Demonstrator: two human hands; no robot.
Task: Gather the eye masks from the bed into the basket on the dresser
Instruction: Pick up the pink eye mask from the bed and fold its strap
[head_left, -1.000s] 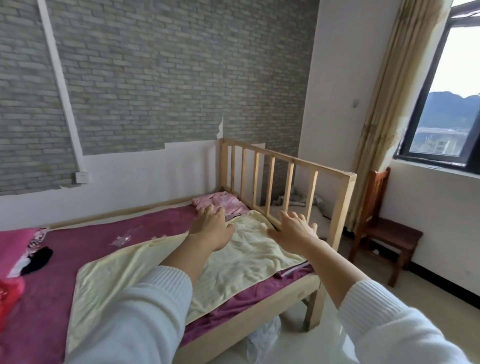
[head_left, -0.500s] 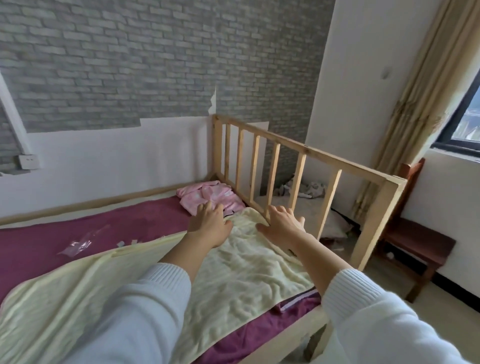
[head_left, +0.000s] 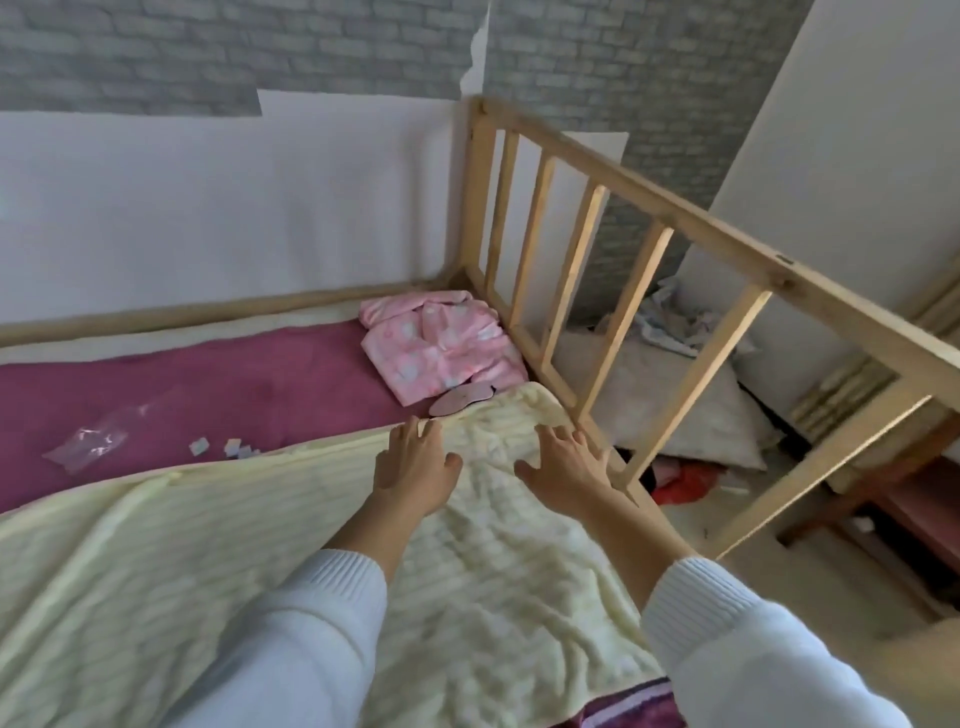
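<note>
A pale pink eye mask (head_left: 461, 400) lies on the maroon sheet, half tucked between the pink garment and the yellow blanket's far edge. My left hand (head_left: 415, 465) rests flat on the pale yellow blanket (head_left: 291, 535), fingertips just short of the mask, fingers apart and holding nothing. My right hand (head_left: 566, 470) lies spread on the blanket near the footboard, also empty. The basket and dresser are out of view.
A folded pink patterned garment (head_left: 436, 345) sits in the bed's far corner. The wooden slatted footboard (head_left: 644, 249) rises right of my hands. A clear plastic bag (head_left: 91, 441) and small scraps (head_left: 228, 448) lie on the maroon sheet (head_left: 208, 384). Pillows and clutter lie on the floor beyond.
The view has moved closer and tilted down toward the bed corner. Both hands slid forward over the blanket toward its far edge, and the eye mask now shows.
</note>
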